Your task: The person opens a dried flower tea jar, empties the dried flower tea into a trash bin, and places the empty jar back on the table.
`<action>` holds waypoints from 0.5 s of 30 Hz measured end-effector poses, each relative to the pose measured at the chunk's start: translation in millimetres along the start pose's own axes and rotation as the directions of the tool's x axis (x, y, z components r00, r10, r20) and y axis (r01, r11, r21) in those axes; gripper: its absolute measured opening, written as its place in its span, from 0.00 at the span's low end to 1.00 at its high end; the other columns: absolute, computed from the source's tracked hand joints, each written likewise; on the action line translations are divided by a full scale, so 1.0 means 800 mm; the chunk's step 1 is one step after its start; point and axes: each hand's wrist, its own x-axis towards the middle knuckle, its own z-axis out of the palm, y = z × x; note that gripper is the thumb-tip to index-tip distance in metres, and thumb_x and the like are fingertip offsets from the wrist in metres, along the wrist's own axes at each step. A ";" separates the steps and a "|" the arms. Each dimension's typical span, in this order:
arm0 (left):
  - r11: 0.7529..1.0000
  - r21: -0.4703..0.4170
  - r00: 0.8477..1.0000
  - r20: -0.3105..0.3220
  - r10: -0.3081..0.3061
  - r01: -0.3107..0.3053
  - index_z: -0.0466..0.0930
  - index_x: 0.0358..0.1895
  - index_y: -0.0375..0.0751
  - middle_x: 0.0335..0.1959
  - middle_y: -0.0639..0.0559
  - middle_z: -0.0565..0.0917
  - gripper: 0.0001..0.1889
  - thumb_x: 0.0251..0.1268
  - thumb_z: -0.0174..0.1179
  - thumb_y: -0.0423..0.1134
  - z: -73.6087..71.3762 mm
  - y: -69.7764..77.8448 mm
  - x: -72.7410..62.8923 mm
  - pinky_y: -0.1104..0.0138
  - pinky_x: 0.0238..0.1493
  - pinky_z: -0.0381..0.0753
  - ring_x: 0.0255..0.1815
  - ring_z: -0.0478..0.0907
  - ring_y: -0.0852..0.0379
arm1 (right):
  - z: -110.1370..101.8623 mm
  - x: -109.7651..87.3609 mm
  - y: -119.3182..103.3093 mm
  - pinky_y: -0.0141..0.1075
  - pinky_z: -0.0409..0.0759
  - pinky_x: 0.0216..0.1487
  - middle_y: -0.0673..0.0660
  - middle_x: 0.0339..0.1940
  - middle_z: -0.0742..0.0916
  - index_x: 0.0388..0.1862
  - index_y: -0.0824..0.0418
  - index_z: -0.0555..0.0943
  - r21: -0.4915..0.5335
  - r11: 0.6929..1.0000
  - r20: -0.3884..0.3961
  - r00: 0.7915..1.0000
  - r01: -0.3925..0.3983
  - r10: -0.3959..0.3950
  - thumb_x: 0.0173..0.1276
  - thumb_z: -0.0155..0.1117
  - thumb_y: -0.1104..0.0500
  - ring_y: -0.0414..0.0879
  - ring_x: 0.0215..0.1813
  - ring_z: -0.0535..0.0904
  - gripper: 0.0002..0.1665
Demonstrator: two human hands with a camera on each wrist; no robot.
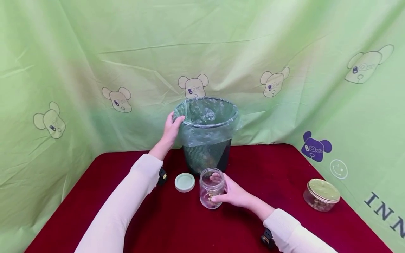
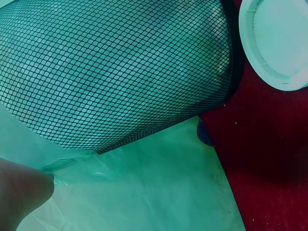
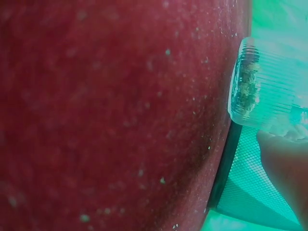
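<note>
My left hand grips the left rim of a dark mesh wastebasket, its thumb over the edge. A clear plastic bag lines the basket and folds down over its rim. In front of it, my right hand holds a clear ribbed jar upright, thumb on the near side and fingers round the far side. Small brownish bits lie at the bottom of the lidless jar, seen in the right wrist view. A pale green lid lies flat just left of the jar.
A round, low clear container with a gold-coloured lid and brownish pieces inside stands at the table's right edge. Dark red cloth covers the table. A green printed curtain hangs behind and along both sides.
</note>
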 end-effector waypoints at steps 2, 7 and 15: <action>1.000 -0.003 1.000 0.002 0.003 -0.003 0.59 0.70 0.30 0.63 0.35 0.70 0.33 0.63 0.56 0.39 0.001 0.000 0.000 0.63 0.62 0.66 0.57 0.69 0.50 | 0.001 0.000 -0.001 0.28 0.67 0.61 0.71 0.65 0.71 0.67 0.75 0.57 0.002 1.000 -0.007 1.000 0.007 -0.007 0.55 0.74 0.64 0.64 0.68 0.64 0.48; 1.000 -0.012 1.000 0.002 0.012 -0.012 0.60 0.69 0.29 0.61 0.35 0.71 0.32 0.62 0.56 0.38 0.003 0.000 0.001 0.64 0.60 0.67 0.55 0.70 0.51 | 0.005 0.002 -0.002 0.30 0.70 0.59 0.71 0.63 0.72 0.67 0.75 0.58 -0.041 0.999 -0.038 0.999 0.023 -0.024 0.50 0.78 0.62 0.64 0.66 0.66 0.52; 1.000 -0.003 1.000 -0.008 0.010 -0.010 0.60 0.68 0.29 0.61 0.35 0.71 0.33 0.62 0.56 0.39 0.002 -0.003 0.001 0.63 0.62 0.66 0.55 0.69 0.50 | 0.012 0.003 -0.004 0.32 0.72 0.57 0.70 0.60 0.76 0.65 0.73 0.61 -0.096 0.995 -0.106 0.994 -0.001 -0.009 0.48 0.80 0.62 0.62 0.63 0.71 0.50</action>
